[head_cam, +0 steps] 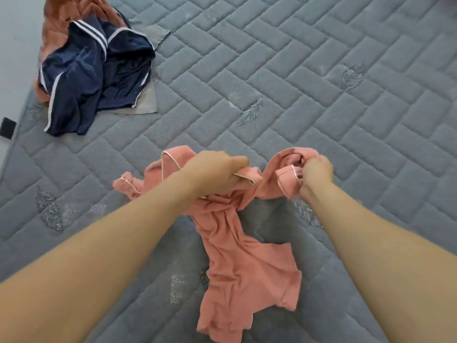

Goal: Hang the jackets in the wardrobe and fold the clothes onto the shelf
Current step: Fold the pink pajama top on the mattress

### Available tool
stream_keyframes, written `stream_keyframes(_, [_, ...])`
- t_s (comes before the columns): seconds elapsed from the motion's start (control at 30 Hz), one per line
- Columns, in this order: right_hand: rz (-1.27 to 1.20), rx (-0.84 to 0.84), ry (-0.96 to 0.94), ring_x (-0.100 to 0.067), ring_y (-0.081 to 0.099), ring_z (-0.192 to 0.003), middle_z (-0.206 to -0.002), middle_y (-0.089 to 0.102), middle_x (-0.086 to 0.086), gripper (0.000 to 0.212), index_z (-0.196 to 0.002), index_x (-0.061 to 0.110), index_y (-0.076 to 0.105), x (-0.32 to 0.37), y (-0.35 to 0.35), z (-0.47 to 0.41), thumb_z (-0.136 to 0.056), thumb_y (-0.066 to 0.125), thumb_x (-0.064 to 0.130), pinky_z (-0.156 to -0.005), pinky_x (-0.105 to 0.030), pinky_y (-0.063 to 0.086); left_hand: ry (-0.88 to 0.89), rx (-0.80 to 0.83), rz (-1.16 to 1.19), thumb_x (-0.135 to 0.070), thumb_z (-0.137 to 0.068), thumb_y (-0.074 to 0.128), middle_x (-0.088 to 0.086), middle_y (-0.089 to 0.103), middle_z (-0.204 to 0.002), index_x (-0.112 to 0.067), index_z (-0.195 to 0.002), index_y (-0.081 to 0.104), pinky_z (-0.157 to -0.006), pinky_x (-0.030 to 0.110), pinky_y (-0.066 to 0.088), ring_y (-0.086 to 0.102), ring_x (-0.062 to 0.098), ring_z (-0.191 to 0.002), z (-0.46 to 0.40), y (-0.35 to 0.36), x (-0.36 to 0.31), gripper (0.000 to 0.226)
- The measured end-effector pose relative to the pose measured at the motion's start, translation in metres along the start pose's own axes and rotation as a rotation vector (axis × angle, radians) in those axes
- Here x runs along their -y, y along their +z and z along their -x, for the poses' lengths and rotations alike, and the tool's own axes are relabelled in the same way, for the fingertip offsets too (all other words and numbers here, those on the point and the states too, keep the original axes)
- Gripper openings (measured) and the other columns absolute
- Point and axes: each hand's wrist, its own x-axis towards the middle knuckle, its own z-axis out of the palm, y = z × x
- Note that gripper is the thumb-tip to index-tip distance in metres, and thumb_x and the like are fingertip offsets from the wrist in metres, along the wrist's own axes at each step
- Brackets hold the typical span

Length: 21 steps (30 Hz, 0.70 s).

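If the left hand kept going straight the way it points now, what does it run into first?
The left hand points right, toward the right hand. It would probably first meet the bunched pink garment held between them, then the right hand; depth is unclear.

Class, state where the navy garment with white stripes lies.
In the head view, the navy garment lies at the upper left of the grey quilted mattress, heaped on an orange cloth and a grey cloth.

The pink garment is soft matt cloth with pale glossy piping along its hems. Near the far left corner of the grey quilted mattress, whose padded fabric bears stitched leaf motifs, the navy jacket looks smooth and faintly shiny.
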Motion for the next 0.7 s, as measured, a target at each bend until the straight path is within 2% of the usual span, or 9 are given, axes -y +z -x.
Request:
stream_keyframes(0.1, [-0.139, -0.030, -0.024, -0.015, 0.050, -0.051, -0.072, 0.056, -0.005, 0.027, -0.095, 0.006, 0.063, 0.021, -0.033, -0.009, -0.088, 0.038, -0.001, -0.051, -0.018, 0.040, 0.026, -0.010, 0.134, -0.072, -0.077, 0.025, -0.001, 0.054, -0.073, -0.030, -0.081, 0.040, -0.063, 0.038, 0.038, 0.055, 0.031, -0.076, -0.036, -0.022, -0.045, 0.045])
stream_keyframes(0.23, [-0.273, -0.327, -0.188, -0.012, 0.046, -0.045, -0.060, 0.048, -0.004, 0.034, -0.066, 0.014, 0.044, 0.096, -0.126, -0.040, -0.083, 0.033, -0.013, -0.045, -0.021, 0.039, 0.132, -0.071, -0.028, -0.051, -0.085, 0.030, -0.003, 0.046, -0.064, -0.022, -0.093, 0.056, -0.058, 0.036, 0.031, 0.059, 0.033, -0.074, -0.099, -0.066, -0.103, 0.040])
stream_keyframes(0.37, [-0.320, -0.518, -0.365, -0.009, 0.041, -0.040, -0.045, 0.047, 0.004, 0.032, -0.064, 0.013, 0.034, 0.168, -0.241, -0.078, -0.085, 0.034, -0.011, -0.045, -0.021, 0.036, 0.135, -0.212, -0.128, -0.048, -0.093, 0.035, 0.014, 0.065, -0.085, -0.021, -0.095, 0.055, -0.060, 0.037, 0.032, 0.062, 0.038, -0.084, -0.194, -0.107, -0.149, 0.034])
stream_keyframes(0.43, [-0.235, -0.566, -0.395, -0.014, 0.054, -0.049, -0.064, 0.056, -0.003, 0.018, -0.072, 0.013, 0.044, 0.186, -0.277, -0.099, -0.081, 0.040, -0.001, -0.052, -0.027, 0.044, -0.001, -0.275, -0.126, -0.052, -0.097, 0.041, 0.016, 0.067, -0.101, -0.021, -0.102, 0.051, -0.064, 0.039, 0.035, 0.062, 0.040, -0.095, -0.250, -0.110, -0.164, 0.032])
stream_keyframes(0.5, [0.149, -0.705, -0.313, -0.023, 0.066, -0.101, -0.116, 0.063, -0.011, 0.026, -0.103, 0.017, 0.056, 0.179, -0.299, -0.121, -0.079, 0.049, 0.010, -0.086, -0.037, 0.050, -0.174, -0.193, -0.067, -0.055, -0.095, 0.048, 0.016, 0.059, -0.127, -0.019, -0.131, 0.043, -0.086, 0.047, 0.042, 0.056, 0.038, -0.116, -0.289, -0.089, -0.174, 0.052])
stream_keyframes(0.53, [0.409, -0.775, -0.244, -0.026, 0.049, -0.130, -0.146, 0.044, -0.014, 0.046, -0.128, 0.016, 0.050, 0.167, -0.304, -0.130, -0.082, 0.053, 0.014, -0.107, -0.042, 0.038, -0.232, -0.111, -0.055, -0.055, -0.093, 0.050, 0.015, 0.048, -0.141, -0.019, -0.145, 0.033, -0.103, 0.051, 0.036, 0.047, 0.037, -0.129, -0.300, -0.068, -0.179, 0.066])
stream_keyframes(0.57, [0.594, -0.776, -0.203, -0.028, 0.029, -0.145, -0.159, 0.022, -0.014, 0.063, -0.144, 0.015, 0.037, 0.152, -0.303, -0.135, -0.084, 0.055, 0.016, -0.116, -0.045, 0.023, -0.276, -0.046, -0.050, -0.054, -0.092, 0.051, 0.014, 0.037, -0.151, -0.020, -0.152, 0.022, -0.113, 0.054, 0.024, 0.036, 0.035, -0.138, -0.304, -0.043, -0.183, 0.075])
stream_keyframes(0.63, [0.855, -0.607, -0.168, -0.028, 0.016, -0.149, -0.162, 0.010, -0.013, 0.070, -0.150, 0.015, 0.031, 0.114, -0.284, -0.141, -0.084, 0.054, 0.020, -0.119, -0.048, 0.015, -0.354, 0.033, -0.011, -0.054, -0.092, 0.049, 0.009, 0.024, -0.158, -0.024, -0.154, 0.016, -0.119, 0.056, 0.009, 0.022, 0.030, -0.146, -0.293, 0.012, -0.186, 0.077])
stream_keyframes(0.7, [1.038, -0.356, -0.123, -0.033, 0.029, -0.142, -0.155, 0.025, -0.014, 0.061, -0.141, 0.013, 0.042, 0.075, -0.256, -0.140, -0.083, 0.052, 0.022, -0.115, -0.047, 0.026, -0.431, 0.109, 0.049, -0.052, -0.093, 0.047, 0.006, 0.020, -0.159, -0.027, -0.153, 0.017, -0.119, 0.056, 0.008, 0.019, 0.028, -0.147, -0.263, 0.068, -0.175, 0.071])
